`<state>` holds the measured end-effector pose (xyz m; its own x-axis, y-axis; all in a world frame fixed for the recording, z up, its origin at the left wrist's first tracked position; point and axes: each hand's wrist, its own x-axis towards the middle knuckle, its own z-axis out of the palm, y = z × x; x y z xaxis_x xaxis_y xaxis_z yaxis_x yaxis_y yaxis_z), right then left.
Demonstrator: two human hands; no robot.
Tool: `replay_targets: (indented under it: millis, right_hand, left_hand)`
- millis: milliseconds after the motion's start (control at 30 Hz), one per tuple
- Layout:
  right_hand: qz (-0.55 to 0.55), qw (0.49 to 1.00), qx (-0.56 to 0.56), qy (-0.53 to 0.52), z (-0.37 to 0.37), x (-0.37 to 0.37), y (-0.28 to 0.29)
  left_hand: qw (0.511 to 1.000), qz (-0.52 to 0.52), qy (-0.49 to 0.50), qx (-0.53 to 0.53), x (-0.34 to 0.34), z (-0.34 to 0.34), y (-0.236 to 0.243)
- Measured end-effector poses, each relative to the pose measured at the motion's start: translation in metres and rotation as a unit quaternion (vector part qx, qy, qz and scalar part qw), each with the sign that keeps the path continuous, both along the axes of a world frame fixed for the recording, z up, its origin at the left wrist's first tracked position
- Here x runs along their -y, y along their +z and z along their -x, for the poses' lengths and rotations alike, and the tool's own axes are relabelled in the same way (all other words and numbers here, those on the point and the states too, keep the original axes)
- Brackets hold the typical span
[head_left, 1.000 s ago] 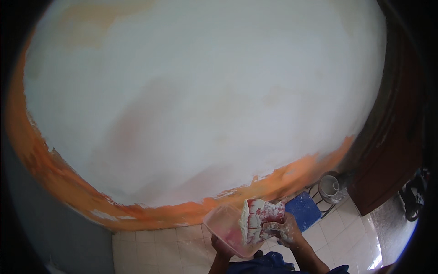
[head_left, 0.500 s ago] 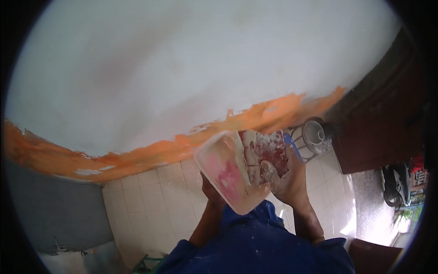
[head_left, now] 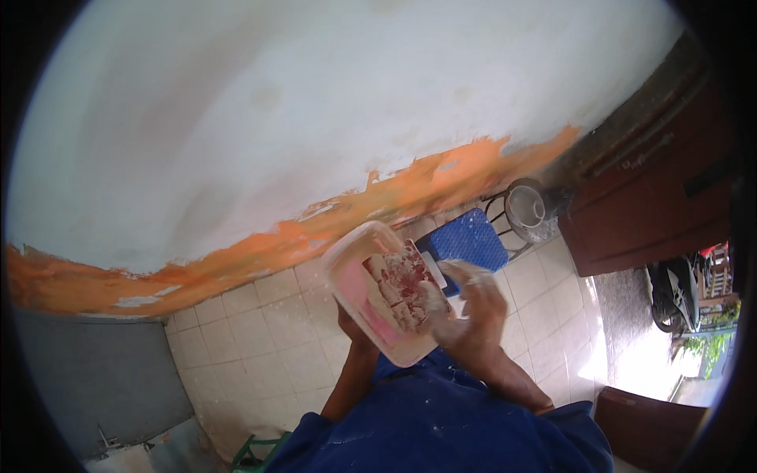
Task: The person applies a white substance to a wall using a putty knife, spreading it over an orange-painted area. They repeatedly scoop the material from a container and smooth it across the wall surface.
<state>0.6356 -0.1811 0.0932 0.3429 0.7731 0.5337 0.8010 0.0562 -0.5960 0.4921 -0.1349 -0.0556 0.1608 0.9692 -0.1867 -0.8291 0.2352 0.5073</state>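
Note:
My left hand (head_left: 354, 326) holds a pale, pink-stained rectangular plastic tub (head_left: 337, 276) from its near left side; the fingers underneath are hidden. Inside the tub lies a flat red putty spreader (head_left: 400, 282), smeared with whitish paste. My right hand (head_left: 475, 317), coated with the same paste and slightly blurred, is at the tub's right side. Its thumb is close to the spreader's edge, with the other fingers spread apart from it; whether the thumb touches cannot be made out.
A white wall (head_left: 315, 118) with a patchy orange band (head_left: 260, 252) runs ahead. Beyond the tub stand a blue stool (head_left: 471, 240) and a round clear container (head_left: 524, 206) on a metal stand. Dark red furniture (head_left: 631, 189) is at right, a green stool (head_left: 256, 449) at lower left.
The red spreader, gripped in my right hand before, now rests down in the tub. My right fingers have opened away from it. The tub has tilted, and the blue stool shows more.

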Motion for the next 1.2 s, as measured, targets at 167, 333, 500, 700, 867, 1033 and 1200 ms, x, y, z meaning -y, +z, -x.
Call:
replay_targets:
  millis: [167,333,500,700,867,1033,1200]
  right_hand:
    - [0.040,0.963,-0.227,-0.138,-0.105,-0.034,-0.087]
    - [0.335,0.931,0.125,0.068,-0.177,-0.051,-0.382]
    - [0.533,0.747,0.245,0.313,-0.170,-0.077,-0.471]
    - [0.544,0.645,0.360,0.399,-0.158,-0.081,-0.565]
    - [0.646,0.529,0.474,0.279,-0.133,-0.086,-0.611]
    - [0.653,0.439,0.546,0.286,-0.112,-0.086,-0.644]
    - [0.680,0.341,0.550,0.345,-0.073,-0.107,-0.624]
  left_hand:
    - [0.994,0.034,0.018,0.098,0.004,0.011,-0.026]
    - [0.995,0.066,0.052,0.062,0.016,0.001,-0.052]
    - [0.990,0.104,0.093,0.031,0.030,-0.021,-0.105]
    - [0.989,0.134,0.066,0.014,0.015,-0.049,-0.181]
    - [0.989,0.142,0.031,0.011,-0.023,-0.049,-0.239]
    - [0.988,0.151,0.038,0.016,-0.031,-0.022,-0.260]
    - [0.985,0.158,0.064,0.006,-0.020,0.027,-0.273]
